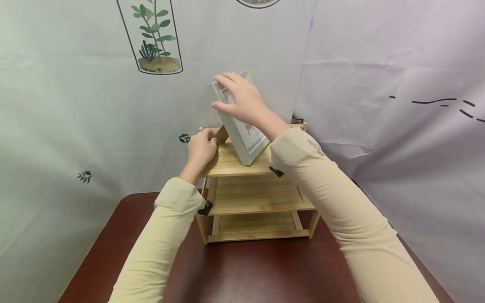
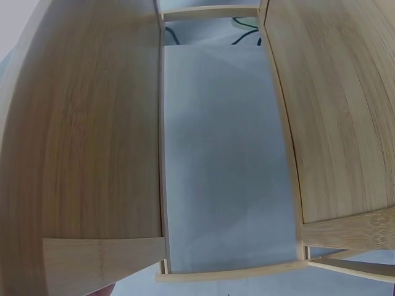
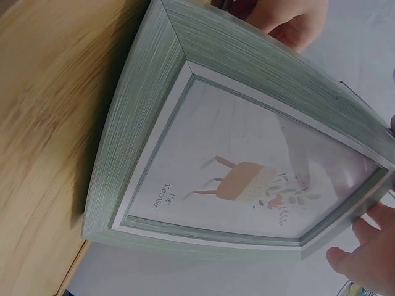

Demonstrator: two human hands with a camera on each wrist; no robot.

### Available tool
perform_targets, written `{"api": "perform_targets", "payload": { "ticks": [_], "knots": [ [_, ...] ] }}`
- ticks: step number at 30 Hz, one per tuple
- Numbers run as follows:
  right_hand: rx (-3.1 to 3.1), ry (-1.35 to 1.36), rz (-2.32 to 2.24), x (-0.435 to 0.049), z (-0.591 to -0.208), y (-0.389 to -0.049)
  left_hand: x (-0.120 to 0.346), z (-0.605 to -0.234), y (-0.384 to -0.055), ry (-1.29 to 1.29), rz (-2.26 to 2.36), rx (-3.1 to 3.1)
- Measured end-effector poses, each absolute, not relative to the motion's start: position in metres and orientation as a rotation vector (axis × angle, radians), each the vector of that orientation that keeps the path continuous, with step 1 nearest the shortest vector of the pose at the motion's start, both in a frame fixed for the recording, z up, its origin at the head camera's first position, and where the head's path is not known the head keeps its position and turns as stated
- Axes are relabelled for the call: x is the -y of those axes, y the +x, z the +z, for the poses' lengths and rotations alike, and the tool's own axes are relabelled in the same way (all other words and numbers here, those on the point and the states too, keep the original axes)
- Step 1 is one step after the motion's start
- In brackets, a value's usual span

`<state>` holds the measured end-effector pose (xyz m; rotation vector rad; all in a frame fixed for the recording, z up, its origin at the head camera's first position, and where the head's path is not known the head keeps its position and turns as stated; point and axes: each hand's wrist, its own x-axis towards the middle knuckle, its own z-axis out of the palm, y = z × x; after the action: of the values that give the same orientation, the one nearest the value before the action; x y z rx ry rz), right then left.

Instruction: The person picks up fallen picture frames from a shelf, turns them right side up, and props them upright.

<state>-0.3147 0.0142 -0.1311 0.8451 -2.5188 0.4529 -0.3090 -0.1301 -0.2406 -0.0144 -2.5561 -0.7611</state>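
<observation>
A pale green photo frame (image 1: 242,139) leans back on the top shelf of a wooden rack, resting on its lower edge. Behind the glass, the right wrist view shows a printed animal picture (image 3: 241,182). My right hand (image 1: 242,99) grips the frame's upper part, with fingertips at its top edge and the thumb by its left side. The frame's brown back stand (image 1: 222,134) juts out behind, and my left hand (image 1: 202,147) pinches its lower end with curled fingers. Part of that left hand (image 3: 293,18) shows beyond the frame; its fingertips are partly hidden.
The three-tier wooden rack (image 1: 257,208) stands on a dark red table (image 1: 242,269) against white printed cloth (image 1: 94,105). Its shelf boards (image 2: 105,135) fill much of the left wrist view. A dark object lies behind the top shelf's right end.
</observation>
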Motion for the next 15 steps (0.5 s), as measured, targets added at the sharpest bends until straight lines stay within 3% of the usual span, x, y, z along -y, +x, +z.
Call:
{"api": "perform_targets", "payload": {
  "ticks": [15],
  "knots": [
    [2.549,0.88,0.737,-0.044,-0.131,-0.311,0.136,-0.235,-0.303,-0.041,-0.905,2.591]
  ]
}}
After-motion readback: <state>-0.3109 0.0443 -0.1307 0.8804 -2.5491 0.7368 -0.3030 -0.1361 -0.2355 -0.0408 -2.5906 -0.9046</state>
